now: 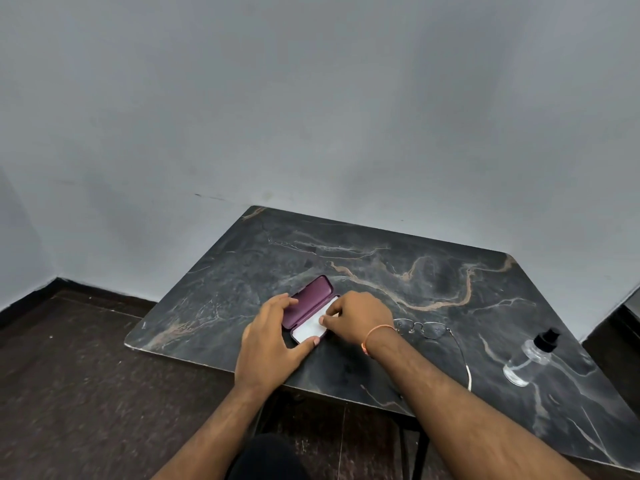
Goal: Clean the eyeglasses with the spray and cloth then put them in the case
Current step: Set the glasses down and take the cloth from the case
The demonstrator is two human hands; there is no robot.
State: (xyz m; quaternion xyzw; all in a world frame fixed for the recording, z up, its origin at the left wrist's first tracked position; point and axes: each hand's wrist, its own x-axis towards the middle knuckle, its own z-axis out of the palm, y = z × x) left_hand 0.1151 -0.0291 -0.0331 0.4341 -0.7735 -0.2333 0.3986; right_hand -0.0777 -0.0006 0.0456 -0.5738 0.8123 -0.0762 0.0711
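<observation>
The glasses (427, 330) sit on the table (450, 282) just right of the right wrist, thin wire frame, lenses clear, one temple trailing toward the near edge. The right forearm crosses in front of their left end, so that bit is hidden. Further right stands the spray (530, 356), a clear bottle with a black nozzle, well apart from everything else.

The table is dark marble-look with tan and white veins (rounded corners, a chip or two on the near left edge), pushed against a plain grey-blue wall. Dark brown floor below.

The case (310, 311) lies open mid-table, a slim maroon clamshell, lid tipped back. The white cloth (311, 329) lies in its bottom half. The left hand (268, 344) grips the case, thumb on its near end, fingers on the lid. The right hand (360, 318) pinches the cloth's edge.
</observation>
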